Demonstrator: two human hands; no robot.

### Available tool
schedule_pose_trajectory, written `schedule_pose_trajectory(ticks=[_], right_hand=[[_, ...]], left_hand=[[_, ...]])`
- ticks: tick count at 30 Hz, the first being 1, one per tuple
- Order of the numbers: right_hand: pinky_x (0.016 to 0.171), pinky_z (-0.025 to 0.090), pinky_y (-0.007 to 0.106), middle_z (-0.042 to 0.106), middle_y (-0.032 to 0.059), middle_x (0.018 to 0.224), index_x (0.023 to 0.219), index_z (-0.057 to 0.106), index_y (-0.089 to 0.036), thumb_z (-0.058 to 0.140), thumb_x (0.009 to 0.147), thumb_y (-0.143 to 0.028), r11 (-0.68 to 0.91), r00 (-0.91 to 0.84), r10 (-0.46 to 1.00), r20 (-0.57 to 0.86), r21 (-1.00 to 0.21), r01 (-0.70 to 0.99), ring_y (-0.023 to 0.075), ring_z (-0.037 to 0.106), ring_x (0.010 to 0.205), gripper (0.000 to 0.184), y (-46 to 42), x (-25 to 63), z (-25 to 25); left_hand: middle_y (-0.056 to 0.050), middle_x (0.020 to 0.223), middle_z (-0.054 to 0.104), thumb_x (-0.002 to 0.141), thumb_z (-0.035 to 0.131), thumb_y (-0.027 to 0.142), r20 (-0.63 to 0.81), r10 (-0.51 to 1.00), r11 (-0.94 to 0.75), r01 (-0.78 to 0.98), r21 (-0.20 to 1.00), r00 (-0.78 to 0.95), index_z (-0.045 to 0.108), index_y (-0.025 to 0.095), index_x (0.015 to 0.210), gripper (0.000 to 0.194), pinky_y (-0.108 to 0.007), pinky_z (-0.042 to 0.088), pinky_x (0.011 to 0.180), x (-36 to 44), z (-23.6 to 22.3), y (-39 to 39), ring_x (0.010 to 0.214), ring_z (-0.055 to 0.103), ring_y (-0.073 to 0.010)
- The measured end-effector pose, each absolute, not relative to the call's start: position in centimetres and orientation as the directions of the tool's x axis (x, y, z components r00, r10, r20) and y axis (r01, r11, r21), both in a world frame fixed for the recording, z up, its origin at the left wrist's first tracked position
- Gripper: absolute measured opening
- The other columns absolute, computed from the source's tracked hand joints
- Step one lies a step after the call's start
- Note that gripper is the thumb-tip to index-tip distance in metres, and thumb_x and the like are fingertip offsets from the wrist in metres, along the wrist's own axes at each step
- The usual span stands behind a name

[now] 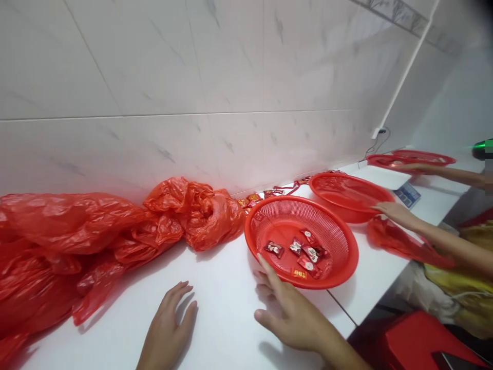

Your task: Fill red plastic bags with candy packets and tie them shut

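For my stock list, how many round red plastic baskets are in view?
4: near basket by the right hand, middle basket beyond it, two far baskets; others may be hidden.

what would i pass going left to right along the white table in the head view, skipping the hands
heaped red plastic bags → red basket holding small wrapped packets → second red basket → scale
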State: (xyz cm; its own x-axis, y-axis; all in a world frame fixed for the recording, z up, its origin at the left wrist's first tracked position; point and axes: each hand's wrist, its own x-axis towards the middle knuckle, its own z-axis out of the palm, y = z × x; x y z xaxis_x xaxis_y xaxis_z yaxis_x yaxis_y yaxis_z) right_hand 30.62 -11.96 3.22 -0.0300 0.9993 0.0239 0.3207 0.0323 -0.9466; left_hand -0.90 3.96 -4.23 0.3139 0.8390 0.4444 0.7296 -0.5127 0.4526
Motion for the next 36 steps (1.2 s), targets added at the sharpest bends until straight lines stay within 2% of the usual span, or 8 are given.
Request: schedule_pose_trajectory(ticks=[7, 11, 14, 20, 26, 32, 34, 36], right_hand=[[0.112, 0.053, 0.051, 0.044, 0.0130, 0.169, 0.173, 0.019, -0.033, 0.066, 0.097, -0.043, -0.009, 0.189, 0.979, 0.082, -0.901, 0.435, 0.0304, 0.051, 0.149, 0.090, -12.9, 37.0, 0.6], [0.093, 0.062, 0.044, 0.078, 0.0120, 0.123, 0.172, 0.023, -0.025, 0.060, 0.098, -0.051, -0.111, 0.304, 0.952, 0.023, -0.902, 0.417, 0.0292, 0.076, 0.112, 0.087, -12.0, 37.0, 1.5], [0.081, 0.061, 0.038, 0.080, 0.0037, 0.091, 0.169, 0.033, -0.025, 0.058, 0.100, -0.048, -0.022, 0.178, 0.982, 0.069, -0.886, 0.464, 0.0253, 0.078, 0.085, 0.077, -10.3, 33.1, 4.0], [0.083, 0.056, 0.034, 0.082, 0.0047, 0.101, 0.145, 0.064, -0.025, 0.062, 0.095, -0.035, 0.274, -0.241, 0.954, 0.180, -0.849, 0.451, 0.0224, 0.077, 0.082, 0.050, -1.4, 21.0, 3.9], [0.076, 0.051, 0.030, 0.076, 0.0045, 0.082, 0.119, 0.073, -0.015, 0.058, 0.093, -0.028, 0.161, -0.130, 0.984, 0.118, -0.904, 0.397, 0.0214, 0.070, 0.077, 0.032, 4.7, 15.1, -2.3], [0.069, 0.048, 0.030, 0.070, 0.0012, 0.075, 0.109, 0.074, -0.018, 0.059, 0.092, -0.035, 0.197, -0.181, 0.973, 0.141, -0.918, 0.344, 0.0209, 0.065, 0.071, 0.028, 4.3, 15.6, -3.6], [0.070, 0.048, 0.031, 0.069, 0.0004, 0.075, 0.110, 0.074, -0.018, 0.059, 0.092, -0.036, 0.208, -0.208, 0.967, 0.148, -0.931, 0.301, 0.0201, 0.064, 0.069, 0.029, 4.3, 16.0, -3.7], [0.070, 0.049, 0.031, 0.067, -0.0005, 0.074, 0.110, 0.073, -0.018, 0.060, 0.093, -0.038, 0.210, -0.233, 0.960, 0.153, -0.947, 0.244, 0.0192, 0.063, 0.067, 0.030, 4.6, 16.4, -3.9]], left_hand=[[-0.010, 0.139, 0.069, 0.097, 0.058, 0.047, 0.383, 0.875, -0.468, 0.720, 0.513, 0.295, 0.074, 0.026, 0.118, 0.034, -0.053, 0.060, 0.106, -0.4, -3.5, 2.4, 0.129, 0.068, -0.0331], [-0.011, 0.138, 0.069, 0.097, 0.057, 0.041, 0.373, 0.881, -0.459, 0.715, 0.527, 0.291, 0.074, 0.025, 0.119, 0.032, -0.053, 0.058, 0.108, -0.2, -3.6, 1.5, 0.130, 0.067, -0.0324], [-0.011, 0.138, 0.069, 0.096, 0.058, 0.037, 0.345, 0.893, -0.441, 0.719, 0.538, 0.289, 0.073, 0.025, 0.118, 0.029, -0.054, 0.058, 0.106, 0.1, -3.5, 1.0, 0.128, 0.068, -0.0319], [-0.011, 0.134, 0.069, 0.095, 0.061, 0.032, 0.430, 0.893, -0.384, 0.717, 0.582, 0.129, 0.073, 0.024, 0.117, 0.026, -0.049, 0.060, 0.105, -2.1, -2.6, 2.0, 0.125, 0.069, -0.0298], [-0.018, 0.144, 0.058, 0.099, 0.055, 0.035, 0.595, 0.775, -0.207, 0.802, 0.561, -0.215, 0.064, 0.020, 0.131, 0.036, -0.058, 0.052, 0.113, -8.3, 0.0, 5.0, 0.138, 0.057, -0.0366], [-0.016, 0.176, 0.024, 0.090, 0.070, 0.031, 0.706, 0.686, -0.183, 0.899, 0.398, -0.173, 0.046, 0.021, 0.159, 0.073, -0.059, 0.037, 0.124, -9.0, 8.2, 10.8, 0.152, 0.041, -0.0431], [-0.017, 0.173, 0.033, 0.082, 0.077, 0.024, 0.648, 0.735, -0.099, 0.914, 0.394, -0.199, 0.056, 0.022, 0.151, 0.072, -0.058, 0.047, 0.112, -8.8, 11.7, 13.2, 0.138, 0.056, -0.0441], [-0.017, 0.148, 0.063, 0.081, 0.074, 0.018, 0.626, 0.744, -0.069, 0.904, 0.421, -0.235, 0.073, 0.021, 0.127, 0.046, -0.053, 0.052, 0.102, -8.8, 15.2, 15.0, 0.120, 0.067, -0.0394]])
